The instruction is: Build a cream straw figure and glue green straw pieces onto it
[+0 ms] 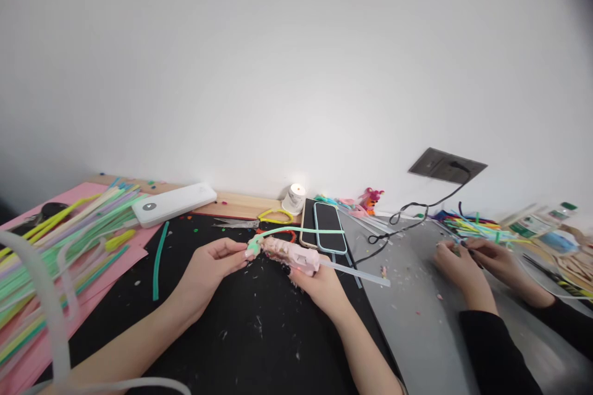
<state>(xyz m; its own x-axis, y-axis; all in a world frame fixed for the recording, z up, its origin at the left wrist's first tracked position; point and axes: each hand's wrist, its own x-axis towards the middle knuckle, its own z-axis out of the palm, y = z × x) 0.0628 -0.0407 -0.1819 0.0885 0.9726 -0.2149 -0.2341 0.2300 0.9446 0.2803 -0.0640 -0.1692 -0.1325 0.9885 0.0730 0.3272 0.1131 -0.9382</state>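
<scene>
My left hand (224,259) is closed, fingertips pinching the bunched end of a mint-green pipe cleaner (296,230). Its loose end arcs to the right over the phones. A pink hot glue gun (288,253) lies in my right hand (324,287), which is wrapped around it from below. A translucent glue stick (359,272) juts out of its back. The gun's nozzle end points left and is close to the green bundle; whether they touch cannot be made out. Behind them lie scissors (236,223) and a yellow-handled pair (275,216).
Pipe cleaners (92,241) cover pink paper at left, beside a white power-bank-like device (173,203). Two phones (330,228) lie behind my right hand. A small white cup (294,199) stands near the wall. A black cord (412,213) runs from the socket (447,165). At right, another person's hands (463,271) work.
</scene>
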